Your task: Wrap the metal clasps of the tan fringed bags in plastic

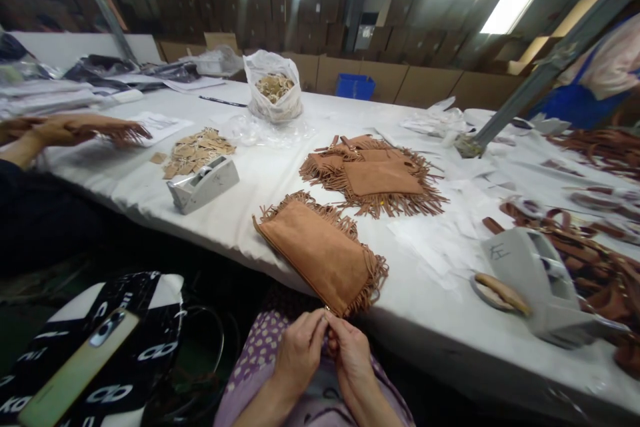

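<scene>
A brown suede-like pouch with fringe along its edges lies at the table's front edge, its near corner pointing down toward me. At that corner my left hand and my right hand meet, fingertips pinched together. Something small and shiny shows between the fingertips, too small to make out. Both hands are closed, just past the edge of the table and above my lap. Behind this pouch lies a pile of similar fringed brown pouches.
A grey tape dispenser stands beside small tan tags; another dispenser is at right. A white bag stands farther back. Brown straps lie far right. A co-worker's hand holds a fringed piece at left. A phone rests lower left.
</scene>
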A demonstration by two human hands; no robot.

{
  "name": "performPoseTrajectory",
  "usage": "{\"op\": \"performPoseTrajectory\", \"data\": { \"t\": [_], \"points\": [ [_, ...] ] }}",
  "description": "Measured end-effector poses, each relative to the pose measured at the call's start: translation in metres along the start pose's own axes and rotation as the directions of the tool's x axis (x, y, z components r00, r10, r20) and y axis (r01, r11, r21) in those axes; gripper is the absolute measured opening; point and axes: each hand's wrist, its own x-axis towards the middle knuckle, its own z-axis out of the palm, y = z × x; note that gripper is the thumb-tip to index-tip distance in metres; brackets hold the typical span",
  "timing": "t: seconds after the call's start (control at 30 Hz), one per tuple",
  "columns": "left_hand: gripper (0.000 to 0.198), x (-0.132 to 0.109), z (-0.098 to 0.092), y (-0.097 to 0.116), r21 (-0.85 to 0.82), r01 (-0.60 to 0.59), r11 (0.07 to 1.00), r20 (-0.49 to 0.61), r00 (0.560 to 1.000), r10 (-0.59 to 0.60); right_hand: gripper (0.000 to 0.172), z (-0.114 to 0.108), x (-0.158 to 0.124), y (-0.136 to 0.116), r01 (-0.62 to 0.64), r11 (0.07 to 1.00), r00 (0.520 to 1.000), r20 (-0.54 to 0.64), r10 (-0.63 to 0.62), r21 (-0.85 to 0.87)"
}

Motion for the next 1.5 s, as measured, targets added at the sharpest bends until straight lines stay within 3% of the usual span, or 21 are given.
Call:
{"op": "performPoseTrajectory", "data": {
  "t": [0.1, 0.2, 0.27, 0.43, 0.53, 0.63, 0.7, 0.83, 0.93, 1.03, 1.13, 1.23, 1.33, 1.4, 1.43, 1.5],
  "points": [
    [0.019, 0.006, 0.009, 0.000, -0.261, 0.186, 0.947, -0.016, 0.980, -0.197, 0.045, -0.004, 0.005, -0.002, 0.019, 0.999, 1.000, 0.013, -0.019, -0.032],
    [0.024, 0.013, 0.019, -0.001, -0.606, 0.400, 0.688, 0.121, 0.901, -0.417, 0.051, -0.010, 0.012, -0.002, 0.044, 0.992, 0.997, 0.067, -0.037, -0.120],
    [0.024, 0.017, 0.022, 0.000, -0.741, 0.463, 0.486, 0.217, 0.850, -0.479, 0.053, -0.014, 0.017, -0.003, 0.091, 0.971, 0.993, 0.094, -0.072, -0.220],
    [0.015, 0.022, 0.016, 0.019, -0.822, 0.569, 0.019, 0.478, 0.708, -0.520, 0.052, -0.016, 0.018, -0.012, 0.262, 0.898, 0.963, 0.154, -0.221, -0.354],
    [0.024, 0.024, 0.009, 0.030, -0.770, 0.623, -0.140, 0.593, 0.616, -0.519, 0.047, -0.017, 0.012, -0.025, 0.394, 0.816, 0.917, 0.250, -0.312, -0.424],
    [0.026, 0.025, 0.007, 0.034, -0.759, 0.637, -0.132, 0.598, 0.604, -0.526, 0.038, -0.026, 0.005, -0.035, 0.506, 0.697, 0.861, 0.345, -0.374, -0.508],
    [0.023, 0.023, 0.009, 0.033, -0.784, 0.620, -0.041, 0.538, 0.644, -0.544, 0.037, -0.034, 0.000, -0.039, 0.518, 0.662, 0.855, 0.328, -0.401, -0.542],
    [0.014, 0.016, 0.018, 0.025, -0.795, 0.532, 0.293, 0.331, 0.784, -0.525, 0.037, -0.041, -0.013, -0.037, 0.403, 0.801, 0.915, 0.174, -0.364, -0.442],
    [0.028, 0.011, 0.023, 0.020, -0.711, 0.436, 0.552, 0.171, 0.868, -0.466, 0.048, -0.030, -0.021, -0.036, 0.300, 0.915, 0.944, 0.220, -0.245, -0.271],
    [0.037, 0.009, 0.023, 0.021, -0.604, 0.361, 0.711, 0.082, 0.915, -0.396, 0.058, -0.014, -0.028, -0.037, 0.202, 0.974, 0.945, 0.280, -0.166, -0.103],
    [0.046, 0.009, 0.020, 0.028, -0.617, 0.364, 0.698, 0.079, 0.911, -0.405, 0.065, -0.004, -0.034, -0.039, 0.072, 0.995, 0.947, 0.308, -0.092, 0.076],
    [0.042, 0.009, 0.012, 0.032, -0.735, 0.471, 0.487, 0.254, 0.859, -0.445, 0.071, 0.001, -0.040, -0.044, -0.080, 0.974, 0.915, 0.403, -0.013, 0.214],
    [0.029, 0.013, -0.002, 0.033, -0.766, 0.572, 0.293, 0.442, 0.799, -0.407, 0.070, 0.000, -0.045, -0.059, -0.114, 0.986, 0.844, 0.535, 0.032, 0.121],
    [0.025, 0.019, -0.011, 0.031, -0.752, 0.594, 0.286, 0.451, 0.780, -0.434, 0.066, -0.006, -0.044, -0.080, 0.018, 0.992, 0.826, 0.561, 0.056, -0.125],
    [0.026, 0.022, -0.016, 0.030, -0.741, 0.594, 0.313, 0.432, 0.779, -0.454, 0.060, -0.011, -0.040, -0.092, 0.136, 0.955, 0.850, 0.526, 0.025, -0.265],
    [0.030, 0.028, -0.022, 0.028, -0.716, 0.577, 0.393, 0.384, 0.795, -0.469, 0.042, -0.023, -0.025, -0.119, 0.390, 0.767, 0.903, 0.375, -0.210, -0.509]
  ]
}}
